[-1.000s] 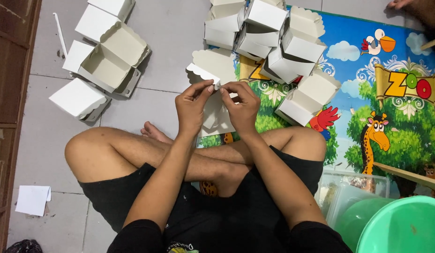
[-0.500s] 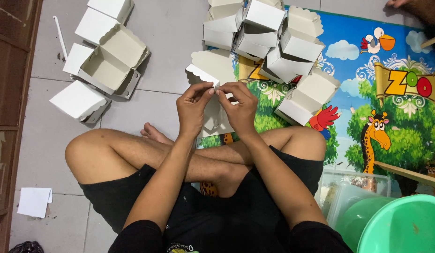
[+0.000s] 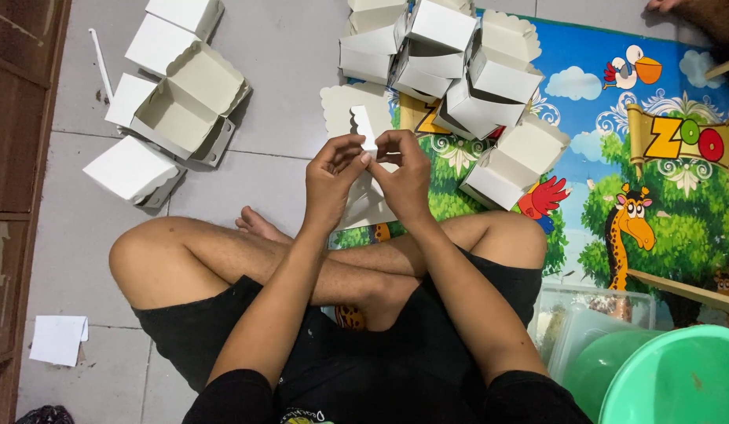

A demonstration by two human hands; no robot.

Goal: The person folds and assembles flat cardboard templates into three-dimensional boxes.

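Note:
I sit cross-legged on the floor. My left hand (image 3: 333, 177) and my right hand (image 3: 402, 171) meet in front of me and both pinch a flat white cardboard box blank (image 3: 363, 129), which they fold. Its scalloped flap sticks up between my thumbs, and the rest of the blank hangs below my hands. A second scalloped white blank (image 3: 345, 106) lies flat on the floor just beyond my hands.
Several folded white boxes (image 3: 451, 71) are piled ahead on a colourful animal play mat (image 3: 663, 180). More open boxes (image 3: 180, 106) lie on the grey tile at left. A green tub (image 3: 679, 381) and clear containers (image 3: 584, 314) stand at right. Another person's hand (image 3: 679, 6) shows at top right.
My hands have shifted slightly while they work on the blank, and the scalloped flap now stands more upright between my thumbs.

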